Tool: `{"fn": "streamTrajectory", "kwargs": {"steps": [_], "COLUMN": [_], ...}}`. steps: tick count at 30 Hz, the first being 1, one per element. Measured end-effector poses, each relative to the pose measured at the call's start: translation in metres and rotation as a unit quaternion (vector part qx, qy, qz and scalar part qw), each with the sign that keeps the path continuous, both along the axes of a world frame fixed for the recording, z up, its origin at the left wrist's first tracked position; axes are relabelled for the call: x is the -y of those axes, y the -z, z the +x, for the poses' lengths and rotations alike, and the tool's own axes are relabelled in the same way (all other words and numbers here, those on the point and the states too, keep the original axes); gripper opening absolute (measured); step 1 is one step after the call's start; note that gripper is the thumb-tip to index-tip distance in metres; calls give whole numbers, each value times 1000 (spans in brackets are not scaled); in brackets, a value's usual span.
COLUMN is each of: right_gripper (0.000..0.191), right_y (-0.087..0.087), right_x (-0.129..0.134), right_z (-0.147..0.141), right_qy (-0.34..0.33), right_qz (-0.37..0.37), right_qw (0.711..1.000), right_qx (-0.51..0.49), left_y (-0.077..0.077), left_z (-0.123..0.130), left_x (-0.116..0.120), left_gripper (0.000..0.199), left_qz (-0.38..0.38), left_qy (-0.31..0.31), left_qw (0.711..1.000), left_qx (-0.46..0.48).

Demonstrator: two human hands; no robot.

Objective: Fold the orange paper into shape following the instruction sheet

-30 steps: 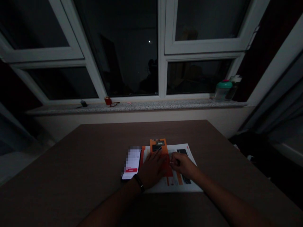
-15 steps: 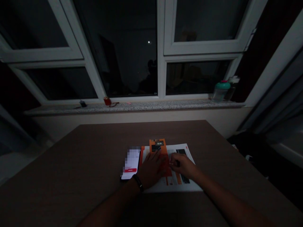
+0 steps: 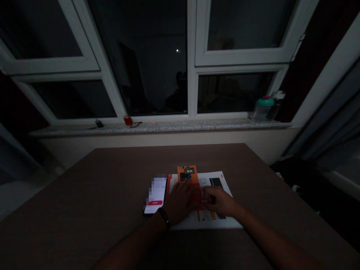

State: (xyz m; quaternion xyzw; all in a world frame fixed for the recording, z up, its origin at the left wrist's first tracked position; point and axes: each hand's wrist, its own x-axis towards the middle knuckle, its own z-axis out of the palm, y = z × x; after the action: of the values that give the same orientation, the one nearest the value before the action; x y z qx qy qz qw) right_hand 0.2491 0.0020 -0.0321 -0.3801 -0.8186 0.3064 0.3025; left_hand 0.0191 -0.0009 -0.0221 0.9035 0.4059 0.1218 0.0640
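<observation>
My left hand (image 3: 180, 198) lies flat with its fingers spread over an orange and red printed card (image 3: 191, 170), pressing on it. The card rests on a white printed sheet (image 3: 185, 224), which has pictures and text. Close to the card's right edge, my right hand (image 3: 221, 201) is closed, with thumb and fingers pinched together. Whatever sits in that pinch is too dark and small to make out. A lit phone (image 3: 157, 191) lies just left of the sheet. My left wrist wears a dark band (image 3: 163, 217).
The brown table (image 3: 118, 180) reaches toward a speckled windowsill (image 3: 174, 126). On the sill stand a small red jar (image 3: 128, 120), a dark small object (image 3: 98, 123) and a cup with a teal lid (image 3: 264, 107). A curtain (image 3: 326, 108) hangs on the right. The room is dim.
My right hand has slid slightly toward me along the card's right edge, still closed. My left hand, the card and the phone stay in place.
</observation>
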Motion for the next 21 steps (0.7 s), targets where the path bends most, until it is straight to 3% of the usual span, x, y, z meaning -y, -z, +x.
{"fn": "streamTrajectory", "kwargs": {"steps": [8, 16, 21], "right_gripper": [7, 10, 13], "right_y": [-4, -9, -9], "right_x": [-11, -8, -9], "right_z": [8, 6, 9], "right_qy": [115, 58, 82], "right_qz": [24, 31, 19], "right_qw": [993, 997, 996], "right_qx": [-33, -41, -23], "left_y": [-7, -13, -11], "left_z": [2, 6, 6], "left_x": [5, 7, 4], "left_gripper": [51, 42, 45], "left_qz": [-2, -32, -25], "left_qy": [7, 48, 46], "left_qw": [1000, 996, 995], "left_qx": [18, 71, 80]}}
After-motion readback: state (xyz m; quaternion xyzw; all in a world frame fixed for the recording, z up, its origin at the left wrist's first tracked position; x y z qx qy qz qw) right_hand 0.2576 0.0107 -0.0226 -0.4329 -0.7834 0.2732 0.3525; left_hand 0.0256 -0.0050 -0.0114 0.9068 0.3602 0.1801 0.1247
